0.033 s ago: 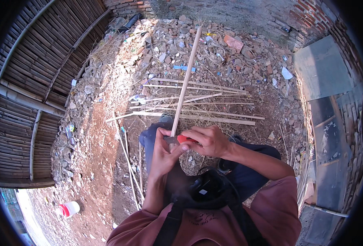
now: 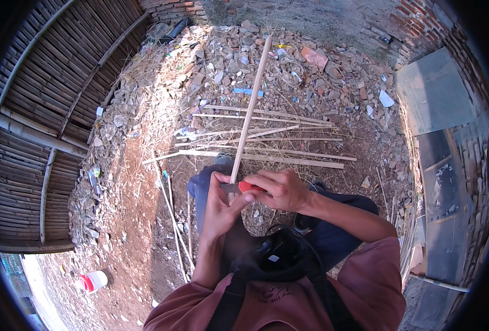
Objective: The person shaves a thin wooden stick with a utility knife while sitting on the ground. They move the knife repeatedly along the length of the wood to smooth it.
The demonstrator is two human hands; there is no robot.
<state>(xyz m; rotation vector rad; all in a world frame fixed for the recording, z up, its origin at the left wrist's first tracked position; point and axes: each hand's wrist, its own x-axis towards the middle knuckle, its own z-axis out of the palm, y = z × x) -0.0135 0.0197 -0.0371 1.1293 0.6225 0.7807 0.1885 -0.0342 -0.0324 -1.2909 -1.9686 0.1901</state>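
My left hand is closed around the near end of a long pale bamboo strip, which points away from me over the ground. A knife with a red handle is gripped in my right hand. Its short grey blade lies across the strip between my two hands, close to the left fingers. My left thumb reaches toward the knife handle. Both hands are just above my bent legs, and the strip's lowest end is partly hidden by the left hand.
Several loose bamboo strips lie crosswise on the ground beyond my feet. More thin sticks lie left of my legs. Rubble spreads toward the far wall. A bamboo-slat wall stands left, with a red-and-white container lying at lower left.
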